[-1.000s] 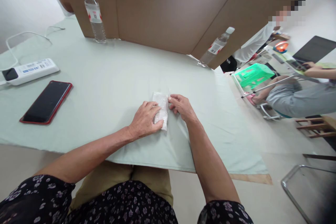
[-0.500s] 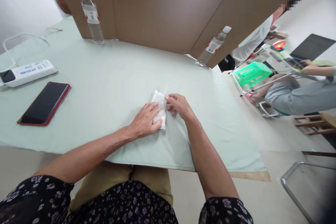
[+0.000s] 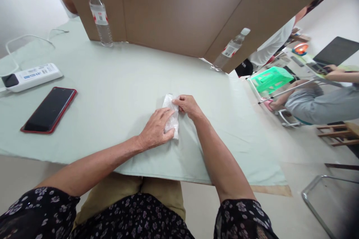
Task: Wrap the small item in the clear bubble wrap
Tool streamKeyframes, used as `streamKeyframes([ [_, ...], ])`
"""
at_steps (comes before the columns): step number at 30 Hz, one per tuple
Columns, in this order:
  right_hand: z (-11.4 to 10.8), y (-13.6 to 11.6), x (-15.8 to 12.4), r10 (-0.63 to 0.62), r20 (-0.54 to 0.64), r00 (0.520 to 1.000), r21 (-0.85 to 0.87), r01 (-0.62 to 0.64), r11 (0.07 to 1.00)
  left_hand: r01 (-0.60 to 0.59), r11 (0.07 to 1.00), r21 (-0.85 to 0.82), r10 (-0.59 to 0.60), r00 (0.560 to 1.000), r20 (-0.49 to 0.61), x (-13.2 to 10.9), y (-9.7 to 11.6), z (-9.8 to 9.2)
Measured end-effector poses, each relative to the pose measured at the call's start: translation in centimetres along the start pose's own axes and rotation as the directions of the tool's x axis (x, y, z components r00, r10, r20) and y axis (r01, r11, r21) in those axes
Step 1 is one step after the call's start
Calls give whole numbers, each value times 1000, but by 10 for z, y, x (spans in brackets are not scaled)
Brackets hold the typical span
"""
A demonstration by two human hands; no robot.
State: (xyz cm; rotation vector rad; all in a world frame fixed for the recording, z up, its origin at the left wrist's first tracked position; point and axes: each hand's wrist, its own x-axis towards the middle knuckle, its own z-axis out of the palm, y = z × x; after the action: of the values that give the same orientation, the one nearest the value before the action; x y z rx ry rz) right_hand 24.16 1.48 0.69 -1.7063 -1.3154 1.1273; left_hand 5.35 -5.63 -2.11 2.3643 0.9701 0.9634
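A small flat bundle of bubble wrap [image 3: 172, 122], white and see-through, lies lengthwise on the pale green tablecloth in front of me. My left hand [image 3: 157, 127] holds it down from the left, fingers across its middle and thumb near its lower end. At the upper right edge, my right hand [image 3: 188, 106] pinches the wrap between thumb and forefinger, with the other fingers curled. Whatever may be inside the bundle is hidden.
A phone in a red case [image 3: 49, 110] and a white power strip [image 3: 33, 77] lie to the left. Two water bottles [image 3: 101, 18] stand against a cardboard panel [image 3: 174, 7] at the back. On the right, a person sits near a green plastic stool [image 3: 270, 78] and a laptop [image 3: 336, 51].
My right hand has shifted slightly up and left, and its fingers have closed on the upper edge of the bubble wrap. My left hand stays on the bundle.
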Motion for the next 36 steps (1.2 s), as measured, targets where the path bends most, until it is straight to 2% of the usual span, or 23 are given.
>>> streamKeyframes([
  [4,4,1,-2,-79,-84,993,82,86,993,-75,985,157,84,995,-51,-1,9,-6],
  [9,8,3,-4,-53,-110,993,147,69,987,-207,935,289,236,969,-68,-2,14,-10],
  [13,11,2,-2,-39,-136,990,112,54,992,-303,912,275,312,950,14,3,11,-11],
  [15,12,2,0,-21,-141,990,106,36,994,-302,929,216,291,953,82,7,8,-13],
  [19,13,1,2,16,-136,991,124,1,992,-176,977,119,154,973,173,11,4,-15],
  [26,10,0,-3,6,-155,988,200,25,980,-92,992,80,81,988,131,8,1,-10],
  [29,8,-4,-16,-109,-172,979,261,152,953,-83,992,90,73,991,112,7,2,-9],
  [32,7,-9,-34,-270,-162,949,280,307,910,-78,992,103,68,993,94,6,5,-11],
  [36,4,-10,-59,-375,-154,914,253,403,879,-2,990,139,5,1000,-27,4,9,-12],
])
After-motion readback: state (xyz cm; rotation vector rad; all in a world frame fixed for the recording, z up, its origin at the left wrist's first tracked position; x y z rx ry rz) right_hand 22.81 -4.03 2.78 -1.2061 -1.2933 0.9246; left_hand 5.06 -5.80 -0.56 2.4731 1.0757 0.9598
